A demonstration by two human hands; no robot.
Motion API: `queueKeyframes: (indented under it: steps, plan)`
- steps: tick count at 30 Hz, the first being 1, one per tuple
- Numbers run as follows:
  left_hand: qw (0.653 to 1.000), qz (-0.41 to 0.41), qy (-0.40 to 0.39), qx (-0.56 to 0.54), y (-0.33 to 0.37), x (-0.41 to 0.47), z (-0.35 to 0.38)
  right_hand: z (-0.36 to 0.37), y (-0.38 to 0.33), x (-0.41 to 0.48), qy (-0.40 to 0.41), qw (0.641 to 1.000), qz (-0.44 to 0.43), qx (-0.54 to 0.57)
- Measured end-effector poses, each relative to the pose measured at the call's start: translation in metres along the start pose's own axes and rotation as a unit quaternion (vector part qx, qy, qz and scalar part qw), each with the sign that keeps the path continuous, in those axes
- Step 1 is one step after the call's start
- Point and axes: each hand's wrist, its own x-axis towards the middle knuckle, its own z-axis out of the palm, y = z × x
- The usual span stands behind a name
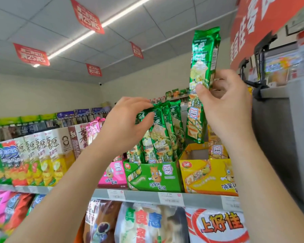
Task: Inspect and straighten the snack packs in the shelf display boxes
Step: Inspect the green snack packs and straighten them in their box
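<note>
Single view, head-worn, wide-angle. It faces forward at the shelving and is tipped upward: the ceiling light strip point(88, 35) runs well above the fingers and the shelf edge point(140, 195) lies well below them. Close range. The left hand point(128, 120) and right hand point(225, 106) sit mid-frame, with the forearms entering from the bottom corners. The standing green packs point(158, 134) pinched in the left fingers are dead centre. The raised green pack point(203, 67) gripped in the right fingers nears the frame top. The green display box point(153, 176) is just below the left fingers.

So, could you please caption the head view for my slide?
Right hand holds a green pack raised; left hand pinches packs in the green box.
</note>
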Motion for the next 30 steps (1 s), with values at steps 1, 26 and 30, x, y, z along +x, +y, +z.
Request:
queueKeyframes:
  steps: [1, 26, 30]
  plan:
    - [1.000, 0.006, -0.001, -0.001, 0.000, 0.003, 0.000, 0.000, 0.002, 0.001, 0.001, 1.000, 0.003, -0.004]
    - [0.996, 0.030, -0.044, -0.066, 0.000, 0.031, 0.013, 0.034, 0.031, 0.001, -0.400, 0.891, 0.157, -0.148]
    - [0.998, 0.036, -0.052, -0.016, 0.002, 0.040, 0.021, 0.028, 0.030, 0.004, -0.455, 0.864, 0.162, -0.140]
